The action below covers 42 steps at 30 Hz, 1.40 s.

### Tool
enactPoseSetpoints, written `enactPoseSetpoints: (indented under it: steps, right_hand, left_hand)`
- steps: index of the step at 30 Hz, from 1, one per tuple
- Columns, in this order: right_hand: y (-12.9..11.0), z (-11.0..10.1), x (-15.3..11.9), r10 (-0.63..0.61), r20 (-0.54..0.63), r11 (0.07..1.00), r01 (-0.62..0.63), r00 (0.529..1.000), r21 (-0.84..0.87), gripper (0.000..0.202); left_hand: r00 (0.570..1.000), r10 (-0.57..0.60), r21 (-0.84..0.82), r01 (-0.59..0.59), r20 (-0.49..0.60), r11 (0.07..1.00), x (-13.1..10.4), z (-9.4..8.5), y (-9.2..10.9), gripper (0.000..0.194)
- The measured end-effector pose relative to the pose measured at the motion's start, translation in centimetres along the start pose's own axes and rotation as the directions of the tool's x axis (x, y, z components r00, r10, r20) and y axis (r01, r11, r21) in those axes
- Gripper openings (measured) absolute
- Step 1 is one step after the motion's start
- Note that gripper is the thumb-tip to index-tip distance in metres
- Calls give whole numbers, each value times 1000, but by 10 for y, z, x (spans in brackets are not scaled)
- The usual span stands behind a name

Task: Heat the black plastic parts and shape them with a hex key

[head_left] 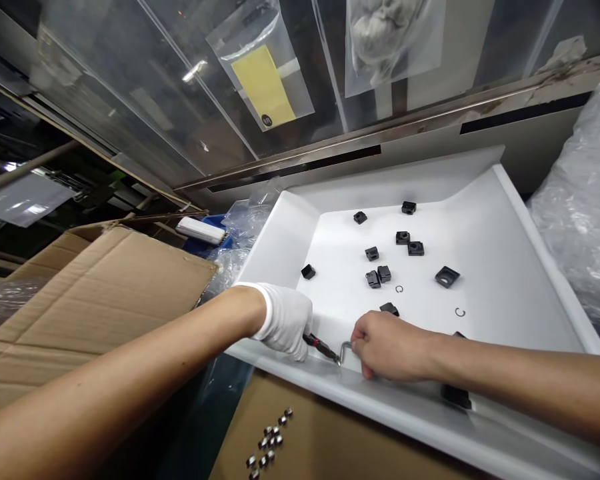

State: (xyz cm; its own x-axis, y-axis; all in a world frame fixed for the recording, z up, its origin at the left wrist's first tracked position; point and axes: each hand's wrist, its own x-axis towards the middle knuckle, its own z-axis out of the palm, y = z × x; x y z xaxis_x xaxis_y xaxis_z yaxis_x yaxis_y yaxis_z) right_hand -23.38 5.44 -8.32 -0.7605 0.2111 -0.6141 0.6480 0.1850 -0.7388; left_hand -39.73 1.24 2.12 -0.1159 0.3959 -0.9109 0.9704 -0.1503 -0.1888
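My left hand point(286, 321), in a white glove, is closed around a slim dark tool with a red mark point(322, 347) and a narrow bright tip; its exact kind is unclear. My bare right hand point(393, 343) pinches a thin bent metal hex key point(344, 347), whose short end meets the tool's tip or lies just beside it. Both hands are over the near side of a white tray point(540, 257). Small black blocks point(373, 279) lie scattered on its floor. Two open retaining rings point(460, 312) rest among them. My right forearm partly covers a larger black piece point(456, 397).
Several small shiny metal parts point(270, 440) lie on the brown surface in front of the tray. A cardboard box point(95, 307) stands at the left. Clear plastic wrap point(580, 200) bulges at the right. Behind the tray, a transparent panel carries a pouch with a yellow card point(264, 85).
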Motion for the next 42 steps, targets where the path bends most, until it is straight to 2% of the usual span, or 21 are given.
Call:
enactPoseSetpoints:
  steps: [7, 11, 15, 25, 30, 33, 37, 42]
  right_hand:
    - [-7, -1, -5, -96, -104, 994, 89, 990, -68, 18]
    - [-9, -1, -8, -169, -83, 979, 157, 982, -133, 17]
    - [-9, -3, -8, -176, -54, 969, 163, 983, -185, 17]
    - [-16, -12, -11, -57, -23, 963, 49, 998, -264, 15]
    - [-12, -20, -15, -45, -91, 963, 19, 995, -268, 15]
    - [-5, -21, -22, 17, -130, 967, -50, 991, -251, 15]
    - [-3, -17, -32, 146, -74, 967, -158, 986, -200, 14]
    - [-8, -14, -35, 160, -87, 970, -173, 983, -174, 19]
  left_hand:
    - [999, -40, -73, 41, 13, 997, 3, 4, -4, 34]
    - [1000, -25, -61, 24, -7, 998, 2, 4, -5, 32]
    - [1000, -9, -59, 8, -15, 998, 2, 5, -5, 31]
    - [992, -104, -94, 97, -75, 991, -5, 13, -4, 30]
    - [988, -70, -98, 57, -135, 994, -5, 19, -4, 32]
    - [989, -54, -86, 43, -135, 995, -6, 13, 3, 32]
    - [995, -52, -28, 49, -91, 998, -9, -2, 17, 30]
    - [996, 12, -46, -16, -92, 999, -10, -11, 29, 38]
